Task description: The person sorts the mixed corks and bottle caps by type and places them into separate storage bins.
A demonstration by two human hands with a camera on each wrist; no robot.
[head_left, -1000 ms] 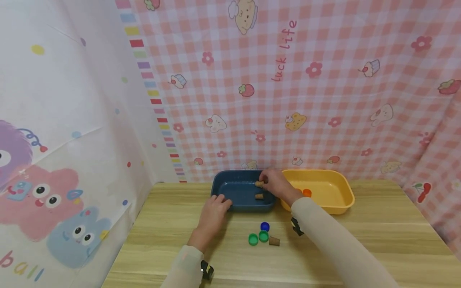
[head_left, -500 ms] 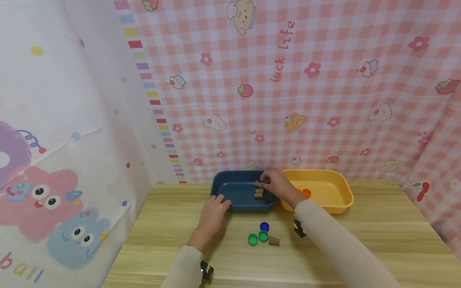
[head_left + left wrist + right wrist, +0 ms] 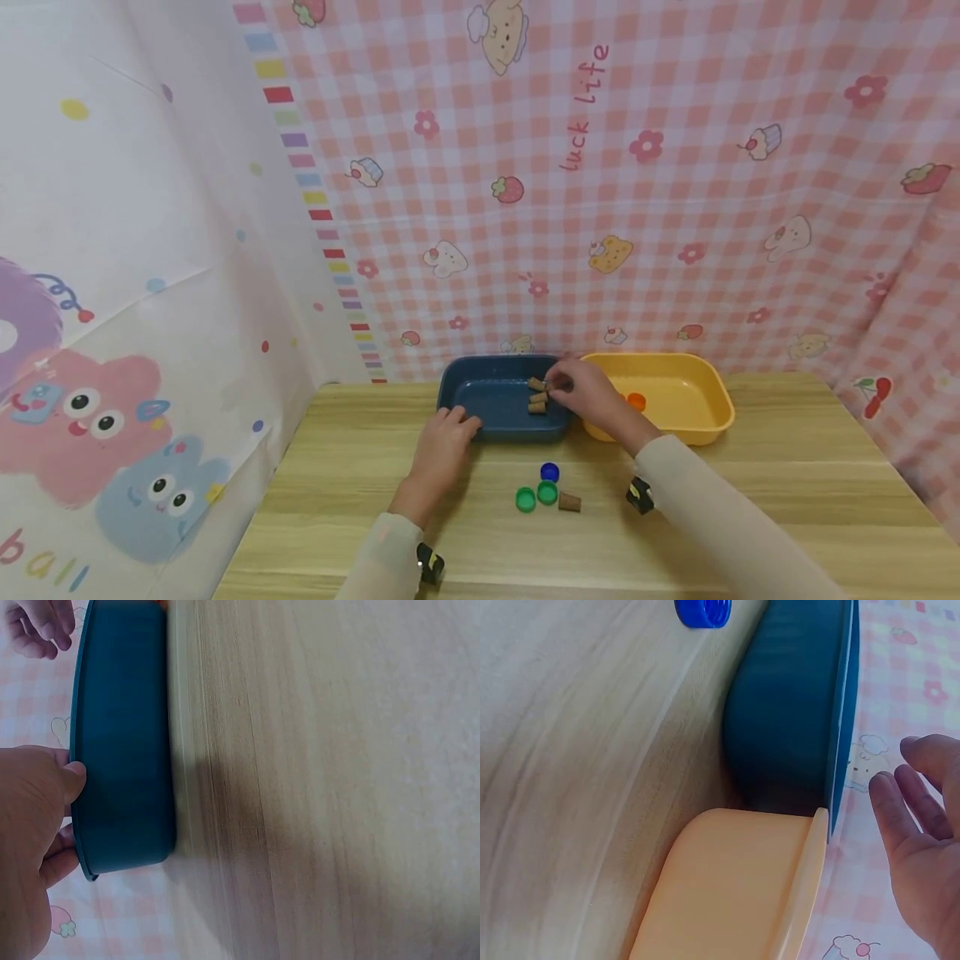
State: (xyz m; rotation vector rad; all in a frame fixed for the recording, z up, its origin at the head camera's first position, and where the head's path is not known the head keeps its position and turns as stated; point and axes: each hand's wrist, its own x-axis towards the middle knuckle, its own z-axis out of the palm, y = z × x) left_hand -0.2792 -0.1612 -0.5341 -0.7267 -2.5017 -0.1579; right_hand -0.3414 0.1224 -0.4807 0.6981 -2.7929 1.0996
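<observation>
Now, left hand [image 3: 444, 446]: grasping the blue tray [image 3: 472, 427] by its near left rim, thumb on the outside, fingers tucked in behind the edge.
Right hand [image 3: 592, 396]: released, nothing between thumb and fingers, a gap showing between them; it hangs over the right end of the blue tray, fingertips bent downward, higher than the rim.
Corks in the tray: three of them [image 3: 537, 408], bunched together just left of the right fingertips and well to the right of the left fingers, all lying on their sides.
Loose cork [image 3: 570, 502]: out on the table [image 3: 660, 533], on its side, nearer the person than either set of fingers.
Green caps: two, one [image 3: 526, 499] to the right of the left wrist, the other [image 3: 547, 492] between it and the loose cork.
Blue cap [image 3: 550, 472]: just beyond that second green cap, between the two hands, closer to the person than the right fingers.
Yellow tray [image 3: 701, 433]: to the right of the right fingers, under that forearm, close beside the blue tray.
Orange cap [image 3: 636, 402]: inside the yellow tray by the right wrist; perhaps another peeps out there, hard to tell.
Backdrop: pink checked cloth [image 3: 540, 225] beyond all the fingers.
</observation>
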